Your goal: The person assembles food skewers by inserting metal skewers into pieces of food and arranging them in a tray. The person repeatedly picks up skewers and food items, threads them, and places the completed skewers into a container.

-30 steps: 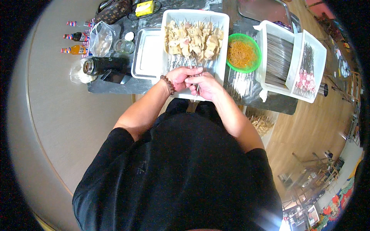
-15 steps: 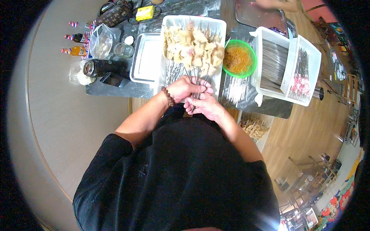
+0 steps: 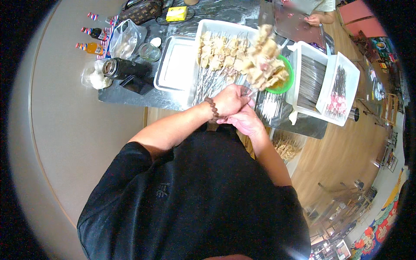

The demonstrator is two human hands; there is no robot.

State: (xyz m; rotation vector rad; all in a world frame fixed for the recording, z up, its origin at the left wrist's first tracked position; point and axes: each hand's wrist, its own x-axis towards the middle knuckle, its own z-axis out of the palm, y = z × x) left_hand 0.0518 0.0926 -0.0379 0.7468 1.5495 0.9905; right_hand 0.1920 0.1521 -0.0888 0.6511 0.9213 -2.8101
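Observation:
A bunch of loaded skewers (image 3: pixel 265 65), thick with pale, folded food pieces, is raised over the right side of a white plastic tub (image 3: pixel 203 27). My left hand (image 3: pixel 232 100), a beaded bracelet at its wrist, is closed around the skewers' lower ends. Just below it, my right hand (image 3: pixel 247 120) presses against the left with fingers curled at the skewer ends; the exact grip is partly hidden. More skewers of the same food (image 3: pixel 221 52) lie in the tub, handles toward me. The raised bunch partly covers a green bowl (image 3: pixel 287 80).
Left of the tub are a metal tray (image 3: pixel 173 65), glass jar (image 3: pixel 149 52), dark flask (image 3: pixel 123 68) and bottles (image 3: pixel 90 47). Rightward, a white bin (image 3: pixel 299 104) holds bare skewers (image 3: pixel 310 78) and pink-meat skewers (image 3: pixel 337 102). A co-worker's hand (image 3: pixel 315 19) is by the far tray.
The bunch of skewers has come up out of the tub and moved right, toward the green bowl. Both my hands shifted right with it. A co-worker's hand has drawn back at the far tray.

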